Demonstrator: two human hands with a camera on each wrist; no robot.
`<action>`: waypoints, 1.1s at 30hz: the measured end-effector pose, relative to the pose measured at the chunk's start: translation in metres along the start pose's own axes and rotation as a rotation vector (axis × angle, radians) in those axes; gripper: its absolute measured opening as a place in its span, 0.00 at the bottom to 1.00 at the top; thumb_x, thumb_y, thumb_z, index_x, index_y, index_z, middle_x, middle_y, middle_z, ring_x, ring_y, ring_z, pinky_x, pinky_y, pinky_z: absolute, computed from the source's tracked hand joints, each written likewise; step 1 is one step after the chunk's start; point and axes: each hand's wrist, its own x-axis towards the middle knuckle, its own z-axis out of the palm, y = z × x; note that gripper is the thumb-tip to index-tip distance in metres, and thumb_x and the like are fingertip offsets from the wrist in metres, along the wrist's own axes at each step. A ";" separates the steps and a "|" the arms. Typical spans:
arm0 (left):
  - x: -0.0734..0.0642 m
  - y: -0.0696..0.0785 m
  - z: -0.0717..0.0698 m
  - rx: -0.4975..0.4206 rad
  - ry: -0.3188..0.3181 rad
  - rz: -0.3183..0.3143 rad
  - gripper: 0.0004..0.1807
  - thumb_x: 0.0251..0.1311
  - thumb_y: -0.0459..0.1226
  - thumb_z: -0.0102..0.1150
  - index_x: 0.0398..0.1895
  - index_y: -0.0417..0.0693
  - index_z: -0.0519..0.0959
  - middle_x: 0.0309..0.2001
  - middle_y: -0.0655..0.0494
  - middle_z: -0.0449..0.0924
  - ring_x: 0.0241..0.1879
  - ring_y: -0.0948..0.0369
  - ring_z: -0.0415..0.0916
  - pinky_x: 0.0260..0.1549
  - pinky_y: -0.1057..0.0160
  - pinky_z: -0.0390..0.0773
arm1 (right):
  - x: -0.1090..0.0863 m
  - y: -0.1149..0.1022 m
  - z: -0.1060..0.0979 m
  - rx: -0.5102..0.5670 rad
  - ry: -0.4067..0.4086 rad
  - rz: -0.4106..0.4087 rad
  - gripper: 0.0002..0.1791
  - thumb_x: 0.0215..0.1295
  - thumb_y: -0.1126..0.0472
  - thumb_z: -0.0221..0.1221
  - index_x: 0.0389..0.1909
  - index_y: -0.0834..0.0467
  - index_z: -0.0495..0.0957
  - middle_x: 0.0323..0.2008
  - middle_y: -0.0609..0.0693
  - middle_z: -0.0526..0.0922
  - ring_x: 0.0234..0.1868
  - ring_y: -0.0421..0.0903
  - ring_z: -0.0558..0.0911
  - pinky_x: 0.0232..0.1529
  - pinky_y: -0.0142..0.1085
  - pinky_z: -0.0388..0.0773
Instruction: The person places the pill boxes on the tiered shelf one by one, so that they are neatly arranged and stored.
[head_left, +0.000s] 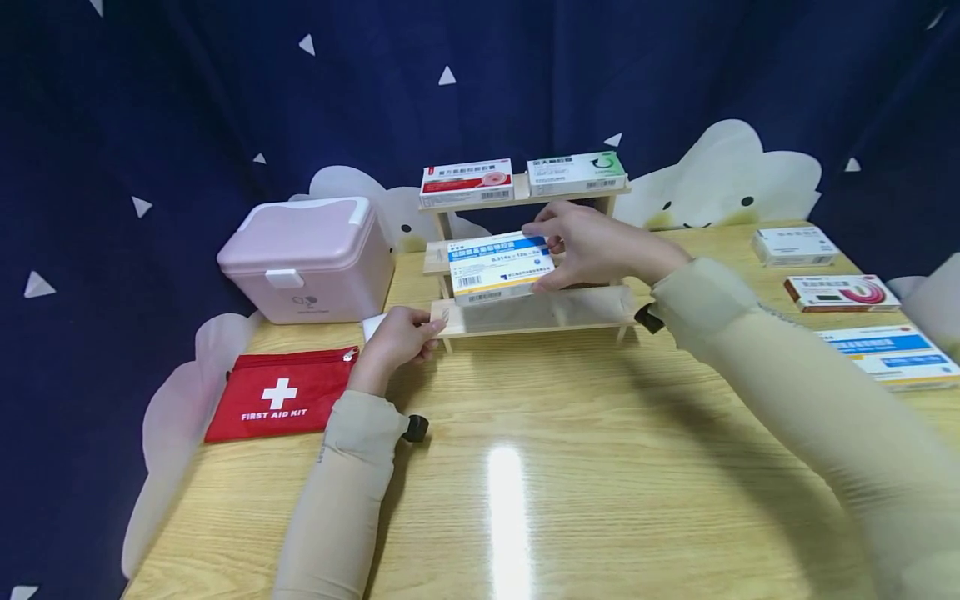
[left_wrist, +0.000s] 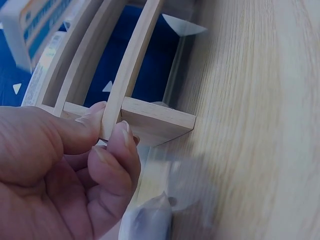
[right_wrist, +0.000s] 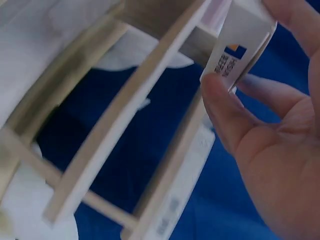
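A small tiered wooden shelf (head_left: 517,331) stands at the back of the table. My right hand (head_left: 592,242) holds a white, blue and yellow medicine box (head_left: 491,265) by its right end, thumb below and fingers above. The box is tilted, its printed face toward me, and overlaps the middle tier in the head view. In the right wrist view, thumb and fingers grip the end of the box (right_wrist: 232,57). My left hand (head_left: 397,340) pinches the left end of the shelf's lowest board; the left wrist view shows thumb and fingertips on the wood (left_wrist: 131,70).
A red-and-white medicine box (head_left: 467,181) and a green-and-white one (head_left: 576,172) lie on the top tier. At left are a pink lidded case (head_left: 303,258) and a red first aid pouch (head_left: 281,396). Several medicine boxes (head_left: 842,293) lie at the right.
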 end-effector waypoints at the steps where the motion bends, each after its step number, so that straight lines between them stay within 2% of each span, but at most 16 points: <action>1: 0.000 0.000 0.000 -0.003 -0.001 -0.001 0.15 0.73 0.40 0.54 0.47 0.34 0.79 0.28 0.45 0.78 0.23 0.61 0.75 0.24 0.66 0.78 | 0.005 -0.002 0.002 -0.008 -0.002 0.004 0.50 0.51 0.44 0.74 0.72 0.59 0.65 0.65 0.60 0.65 0.51 0.52 0.73 0.55 0.46 0.72; 11: 0.000 0.001 0.002 0.008 -0.007 0.014 0.15 0.73 0.39 0.54 0.48 0.33 0.79 0.26 0.48 0.77 0.22 0.62 0.74 0.24 0.66 0.78 | 0.044 -0.008 0.021 0.000 0.032 0.020 0.50 0.52 0.45 0.74 0.71 0.64 0.65 0.65 0.62 0.67 0.55 0.52 0.72 0.61 0.45 0.67; 18: 0.000 0.000 0.000 0.008 0.005 0.003 0.15 0.73 0.39 0.54 0.48 0.34 0.79 0.26 0.47 0.78 0.22 0.61 0.75 0.25 0.64 0.79 | 0.063 -0.007 0.030 0.029 0.053 0.092 0.51 0.53 0.44 0.73 0.71 0.64 0.63 0.66 0.61 0.66 0.62 0.54 0.70 0.65 0.45 0.65; 24: 0.001 0.001 0.001 0.015 0.005 0.013 0.14 0.73 0.40 0.54 0.46 0.35 0.79 0.25 0.50 0.76 0.22 0.61 0.75 0.25 0.63 0.79 | 0.068 -0.002 0.032 0.057 0.052 0.119 0.49 0.57 0.43 0.70 0.72 0.64 0.62 0.69 0.61 0.63 0.69 0.56 0.64 0.70 0.46 0.59; 33: 0.001 0.000 0.001 -0.005 -0.002 0.001 0.14 0.73 0.39 0.54 0.44 0.34 0.79 0.25 0.51 0.76 0.22 0.62 0.75 0.26 0.64 0.80 | 0.070 0.005 0.033 0.115 0.028 0.119 0.50 0.59 0.42 0.69 0.74 0.62 0.58 0.72 0.59 0.60 0.71 0.55 0.61 0.71 0.45 0.55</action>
